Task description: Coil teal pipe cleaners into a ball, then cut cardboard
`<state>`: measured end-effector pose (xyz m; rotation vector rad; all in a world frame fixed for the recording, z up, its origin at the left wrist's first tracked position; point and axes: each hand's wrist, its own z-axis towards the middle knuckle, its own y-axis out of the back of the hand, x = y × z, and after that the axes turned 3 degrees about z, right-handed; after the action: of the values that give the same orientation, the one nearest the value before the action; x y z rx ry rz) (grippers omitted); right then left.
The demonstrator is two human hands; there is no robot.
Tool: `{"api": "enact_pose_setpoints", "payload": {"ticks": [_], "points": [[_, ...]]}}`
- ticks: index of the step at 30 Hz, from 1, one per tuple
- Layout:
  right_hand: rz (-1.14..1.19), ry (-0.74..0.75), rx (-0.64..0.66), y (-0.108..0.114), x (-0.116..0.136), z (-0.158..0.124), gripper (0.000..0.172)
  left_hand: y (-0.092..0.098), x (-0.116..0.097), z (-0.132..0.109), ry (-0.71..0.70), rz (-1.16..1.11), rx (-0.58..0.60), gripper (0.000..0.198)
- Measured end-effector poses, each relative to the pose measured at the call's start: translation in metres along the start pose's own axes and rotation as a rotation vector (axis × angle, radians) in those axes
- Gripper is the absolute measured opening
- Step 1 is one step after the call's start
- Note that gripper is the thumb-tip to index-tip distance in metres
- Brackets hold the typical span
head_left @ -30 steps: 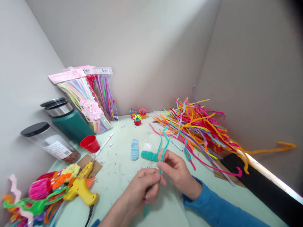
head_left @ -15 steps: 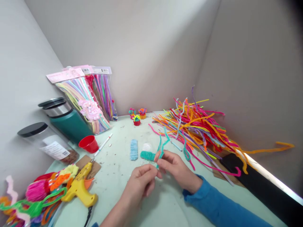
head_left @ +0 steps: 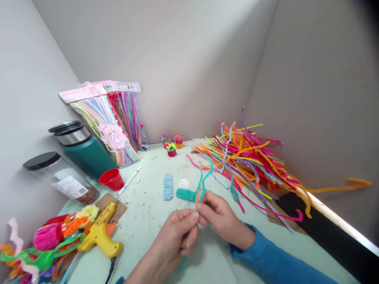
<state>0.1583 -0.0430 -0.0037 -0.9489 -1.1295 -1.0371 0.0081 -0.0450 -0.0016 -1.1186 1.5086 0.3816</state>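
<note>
My left hand [head_left: 177, 236] and my right hand [head_left: 219, 217] meet above the pale green table [head_left: 142, 221], both pinched on a teal pipe cleaner [head_left: 204, 181]. Its upper end curls up past my right fingers; its lower end pokes out below my left hand. Just behind my hands lie a teal wound coil [head_left: 186, 194] and a light blue wound coil [head_left: 167, 187]. My right arm wears a blue sleeve [head_left: 275, 260].
A heap of loose coloured pipe cleaners [head_left: 248, 161] fills the right. Packets of pipe cleaners [head_left: 106, 122], a teal flask [head_left: 83, 150], a clear jar [head_left: 59, 177] and a red cup [head_left: 111, 180] stand left. A yellow glue gun [head_left: 100, 232] lies front left; small finished pieces [head_left: 171, 144] sit at the back.
My hands stay together on the teal pipe cleaner, shifting slightly. Its lower end hid behind my left hand half a second ago and shows again below it.
</note>
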Motion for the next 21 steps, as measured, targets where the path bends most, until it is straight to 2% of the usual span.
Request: {"api": "enact_pose_setpoints", "payload": {"ticks": [4, 6, 7, 9, 12, 14, 17, 21], "points": [[-0.25, -0.042, -0.26, -0.007, -0.011, 0.002, 0.025, -0.002, 0.005, 0.002, -0.305, 0.807, -0.447, 0.024], [-0.228, -0.078, -0.309, -0.008, -0.013, 0.003, 0.026, -0.004, 0.007, 0.001, -0.406, 1.044, -0.533, 0.021], [-0.176, -0.102, -0.31, -0.008, -0.012, 0.004, 0.026, -0.005, 0.006, 0.001, -0.408, 1.074, -0.525, 0.021], [-0.022, -0.15, -0.292, -0.004, -0.009, 0.006, 0.027, -0.006, 0.003, 0.001, -0.32, 0.963, -0.435, 0.025], [0.226, -0.195, -0.213, 0.004, -0.005, 0.008, 0.027, -0.005, -0.005, 0.0, -0.063, 0.532, -0.215, 0.026], [0.337, -0.217, -0.138, 0.007, -0.004, 0.009, 0.026, -0.003, -0.007, 0.0, 0.043, 0.262, -0.069, 0.025], [0.374, -0.238, -0.043, 0.006, -0.005, 0.008, 0.025, -0.003, -0.007, 0.001, 0.04, 0.06, 0.038, 0.024], [0.374, -0.242, 0.005, 0.003, -0.006, 0.007, 0.026, -0.004, -0.005, 0.002, -0.023, 0.016, 0.014, 0.023]]}}
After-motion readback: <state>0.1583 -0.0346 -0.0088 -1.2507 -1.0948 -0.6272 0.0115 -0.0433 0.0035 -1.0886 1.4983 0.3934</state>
